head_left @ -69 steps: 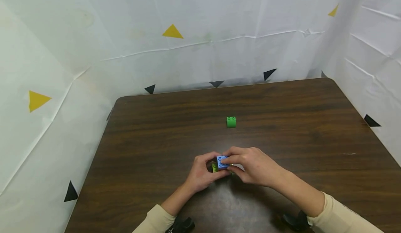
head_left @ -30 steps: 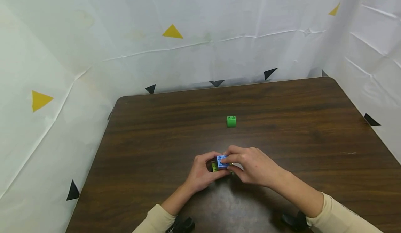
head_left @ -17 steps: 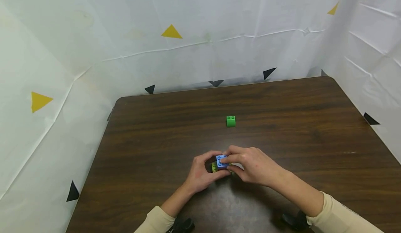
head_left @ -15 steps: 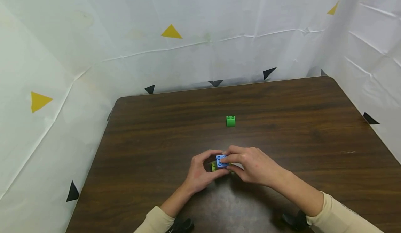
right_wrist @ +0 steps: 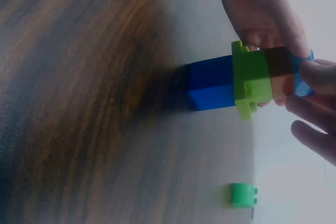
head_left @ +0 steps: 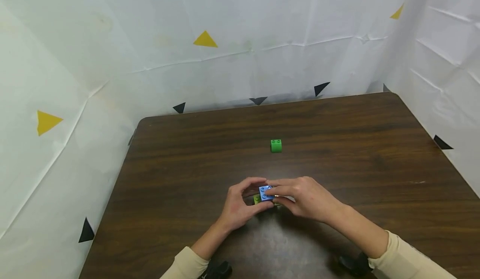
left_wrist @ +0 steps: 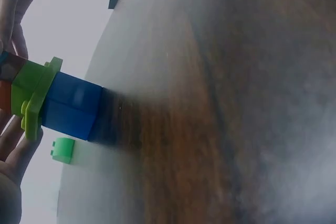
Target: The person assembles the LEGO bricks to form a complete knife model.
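Note:
A stack of toy building bricks stands upright on the wooden table [head_left: 187, 162], between both hands. Its lowest part is a dark blue brick [left_wrist: 71, 106], under a lime-green plate [right_wrist: 239, 90] with projecting edges. Above these sit a green brick [right_wrist: 258, 77], a reddish-brown brick [right_wrist: 281, 72] and a light blue brick [head_left: 263, 196] on top. My left hand [head_left: 237, 207] holds the upper stack, thumb on the near side and fingers on the far side. My right hand [head_left: 308, 196] pinches the light blue brick from the right, its index finger lying over the studs.
A loose bright green brick [head_left: 276, 146] with a rounded side lies farther back on the table. White sheeting [head_left: 277, 66] with yellow and black triangles hangs behind the table and along its sides. Dark wrist straps [head_left: 221, 270] show below the hands.
The right hand's fingers have straightened somewhat across the top brick, and the left hand's fingers have risen slightly at the far side. The stack and the loose green brick stay in place.

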`<state>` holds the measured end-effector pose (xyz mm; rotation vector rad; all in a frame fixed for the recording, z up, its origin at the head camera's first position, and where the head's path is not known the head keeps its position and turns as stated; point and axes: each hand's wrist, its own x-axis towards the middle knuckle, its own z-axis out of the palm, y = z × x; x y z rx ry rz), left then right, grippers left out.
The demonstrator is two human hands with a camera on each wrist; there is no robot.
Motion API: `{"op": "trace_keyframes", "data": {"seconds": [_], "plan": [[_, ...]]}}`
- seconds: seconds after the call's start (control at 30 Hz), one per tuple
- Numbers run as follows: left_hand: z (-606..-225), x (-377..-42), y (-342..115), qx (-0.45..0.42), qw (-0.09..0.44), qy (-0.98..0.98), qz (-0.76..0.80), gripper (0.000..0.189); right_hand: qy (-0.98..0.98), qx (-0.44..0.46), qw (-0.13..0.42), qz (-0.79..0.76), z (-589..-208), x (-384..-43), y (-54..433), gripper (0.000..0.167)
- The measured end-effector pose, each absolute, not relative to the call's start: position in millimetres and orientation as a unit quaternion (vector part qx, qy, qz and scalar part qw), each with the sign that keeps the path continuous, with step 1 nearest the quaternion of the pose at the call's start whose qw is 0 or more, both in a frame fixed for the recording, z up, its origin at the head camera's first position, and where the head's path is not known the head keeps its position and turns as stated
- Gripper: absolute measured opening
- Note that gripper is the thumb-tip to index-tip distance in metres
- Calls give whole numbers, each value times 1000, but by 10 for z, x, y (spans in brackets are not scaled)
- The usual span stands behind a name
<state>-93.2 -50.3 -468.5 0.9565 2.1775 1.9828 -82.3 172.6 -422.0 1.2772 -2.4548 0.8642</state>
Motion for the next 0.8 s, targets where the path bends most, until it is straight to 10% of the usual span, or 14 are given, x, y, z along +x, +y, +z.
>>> {"op": "trace_keyframes", "data": {"seconds": [0.5,0.8], "plan": [[-4756,-937,-502,339,-3,702,626,49,-802,442,182,358,-4403,-833,1783,32],[-4962,-1022,-503,337,-16,710,619,43,-875,275,99,386,-4442,-1245,2013,32]]}}
